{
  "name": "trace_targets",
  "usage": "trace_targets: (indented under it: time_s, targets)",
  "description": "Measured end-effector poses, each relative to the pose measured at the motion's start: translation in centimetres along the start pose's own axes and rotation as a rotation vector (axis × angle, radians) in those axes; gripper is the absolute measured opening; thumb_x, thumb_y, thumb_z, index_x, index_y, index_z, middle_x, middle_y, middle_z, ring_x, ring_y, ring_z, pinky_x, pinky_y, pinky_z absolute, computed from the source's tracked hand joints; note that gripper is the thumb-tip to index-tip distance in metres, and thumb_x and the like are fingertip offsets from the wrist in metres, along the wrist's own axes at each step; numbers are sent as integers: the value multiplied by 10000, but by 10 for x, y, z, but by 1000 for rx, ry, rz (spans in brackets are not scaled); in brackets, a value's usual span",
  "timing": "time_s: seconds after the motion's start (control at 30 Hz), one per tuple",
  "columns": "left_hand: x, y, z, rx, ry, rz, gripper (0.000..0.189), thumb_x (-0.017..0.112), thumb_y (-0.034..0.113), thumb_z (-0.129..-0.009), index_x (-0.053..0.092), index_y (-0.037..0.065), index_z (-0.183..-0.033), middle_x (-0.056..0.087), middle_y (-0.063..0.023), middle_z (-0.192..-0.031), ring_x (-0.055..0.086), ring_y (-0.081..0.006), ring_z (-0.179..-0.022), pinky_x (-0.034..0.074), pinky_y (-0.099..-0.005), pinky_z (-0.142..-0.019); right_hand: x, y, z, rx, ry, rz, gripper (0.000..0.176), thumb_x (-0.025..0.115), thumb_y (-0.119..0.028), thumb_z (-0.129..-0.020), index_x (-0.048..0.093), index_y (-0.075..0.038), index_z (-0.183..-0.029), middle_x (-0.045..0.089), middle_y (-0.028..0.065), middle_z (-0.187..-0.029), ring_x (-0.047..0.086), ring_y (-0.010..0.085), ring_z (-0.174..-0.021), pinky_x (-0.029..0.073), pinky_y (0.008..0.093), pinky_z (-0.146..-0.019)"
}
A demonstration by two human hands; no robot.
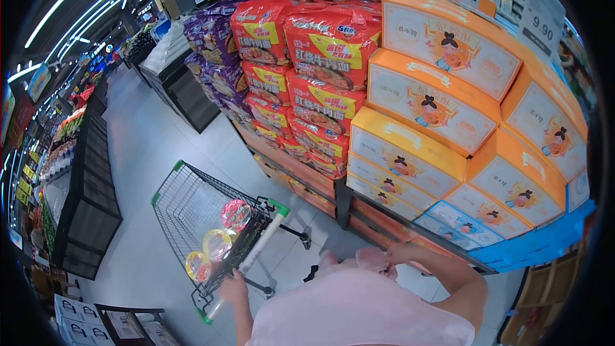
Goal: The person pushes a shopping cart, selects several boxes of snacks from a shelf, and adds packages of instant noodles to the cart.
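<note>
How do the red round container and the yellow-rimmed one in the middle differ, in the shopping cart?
Colour: the red container looks mostly red on top; the middle container has a yellow rim around a paler centre.
Place: the red container ends the row, farther from the left hand; the middle container sits between it and a third container.
Shared: both look round and lie inside the wire shopping cart.

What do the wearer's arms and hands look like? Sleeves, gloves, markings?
Left grip and right grip are bare hands, no gloves visible. Forearms uncovered; plain pale pink top, exact sleeve length unclear. No watch, cables or markings discernible.
</note>
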State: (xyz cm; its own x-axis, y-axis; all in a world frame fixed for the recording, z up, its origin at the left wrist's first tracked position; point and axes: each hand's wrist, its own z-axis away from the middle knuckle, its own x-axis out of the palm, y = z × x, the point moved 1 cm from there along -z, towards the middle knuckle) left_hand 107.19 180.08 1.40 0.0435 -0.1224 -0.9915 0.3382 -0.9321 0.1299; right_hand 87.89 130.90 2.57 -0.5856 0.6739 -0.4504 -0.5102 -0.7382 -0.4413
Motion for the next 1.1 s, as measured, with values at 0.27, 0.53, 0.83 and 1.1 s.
trace_targets:
  time_s: [0.27, 0.53, 0.83, 1.1]
  targets:
    - [-13, 13, 0, -5, -56, -4, 576, 403, 531, -893, 744, 77, -794, 668, -204, -718, 668, -365, -722, 505, -461, -688, -14, -140, -58, -476, 427, -169, 290, 408, -169, -938, 567, -41, -1144, 684, 160, -944, 649, 321, -904, 489, 439, -837]
    - [-12, 21, 0, -110, -94, 12, 614, 417, 563, -872, 740, 43, -829, 684, -204, -767, 679, -349, -779, 507, -447, -734, -24, -262, -123, -950, 865, 392, 498, 630, -141, -779, 497, -51, -1251, 423, 189, -1368, 409, 326, -1278, 293, 475, -1091]
    - [-9, 19, 7, -60, -188, 6, 631, 375, 563, -884, 731, 51, -793, 684, -162, -738, 668, -306, -727, 438, -411, -736, -26, -295, -180, -714, 671, 790, 329, 700, -146, -684, 618, -73, -994, 614, 122, -957, 557, 284, -1037, 320, 428, -1057]
    - [-14, 11, 32, -23, -218, 19, 635, 374, 574, -885, 730, 63, -761, 682, -158, -725, 671, -305, -723, 461, -414, -729, -29, -297, -171, -547, 452, 1002, 164, 642, -199, -707, 734, -112, -811, 700, 119, -801, 684, 282, -801, 525, 396, -751]
